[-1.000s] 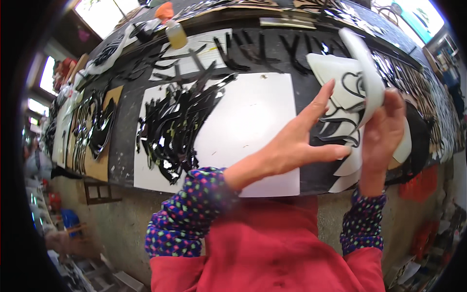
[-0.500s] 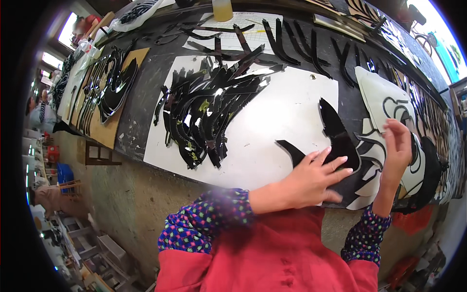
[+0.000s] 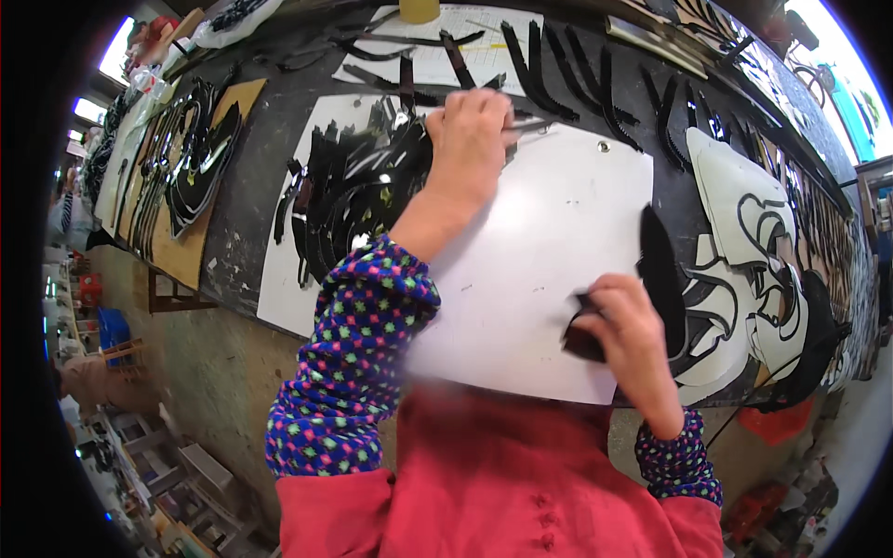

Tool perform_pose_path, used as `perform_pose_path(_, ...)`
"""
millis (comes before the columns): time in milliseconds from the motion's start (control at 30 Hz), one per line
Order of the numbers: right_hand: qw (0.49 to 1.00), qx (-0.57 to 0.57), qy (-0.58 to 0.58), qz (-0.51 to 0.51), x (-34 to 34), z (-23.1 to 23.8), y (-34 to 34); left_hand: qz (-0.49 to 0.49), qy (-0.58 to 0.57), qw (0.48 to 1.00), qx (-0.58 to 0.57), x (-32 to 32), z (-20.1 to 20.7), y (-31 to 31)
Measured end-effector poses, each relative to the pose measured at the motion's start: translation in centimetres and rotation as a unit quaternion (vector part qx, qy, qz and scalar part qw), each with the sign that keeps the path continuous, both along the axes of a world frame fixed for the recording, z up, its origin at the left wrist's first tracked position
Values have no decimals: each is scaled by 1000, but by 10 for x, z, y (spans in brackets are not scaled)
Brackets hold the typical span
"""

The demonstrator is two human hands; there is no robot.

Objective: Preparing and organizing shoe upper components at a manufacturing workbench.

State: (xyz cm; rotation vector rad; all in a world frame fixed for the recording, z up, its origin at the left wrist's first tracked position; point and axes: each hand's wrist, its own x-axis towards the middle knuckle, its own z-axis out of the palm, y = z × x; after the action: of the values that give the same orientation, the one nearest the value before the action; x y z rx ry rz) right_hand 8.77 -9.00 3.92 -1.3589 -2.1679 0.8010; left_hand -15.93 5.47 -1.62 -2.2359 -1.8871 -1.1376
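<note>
Over the upper right end of a heap of black serrated-edged strips (image 3: 358, 191), my left hand (image 3: 470, 149) is closed with its fingers curled down. Its fingertips are partly hidden, so I cannot make out what they grip. Lower right, my right hand (image 3: 628, 325) pinches a small black curved piece (image 3: 583, 339), slightly smeared by motion, above the white board (image 3: 521, 270). Just beyond that hand lies a larger shiny black pointed piece (image 3: 662, 265), at the board's right edge.
Loose black strips (image 3: 530, 74) lie spread along the far side of the dark table, some on a gridded sheet (image 3: 493, 20). White pattern boards with curved black outlines (image 3: 744, 195) overlap at the right. A brown board (image 3: 228, 130) with black pieces sits at the left.
My left hand has left the black pieces at the right and reached up and left to the strip heap. My right hand has come down and now holds the small curved piece.
</note>
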Motion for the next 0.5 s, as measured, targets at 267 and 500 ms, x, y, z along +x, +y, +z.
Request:
perform_pose_path(267,952,273,100,-94,42,63,54,-251,-192,948,-27,-6,75,-38)
perform_pose_path(500,990,88,-69,86,27,24,44,-282,-148,908,-270,2,39,-101)
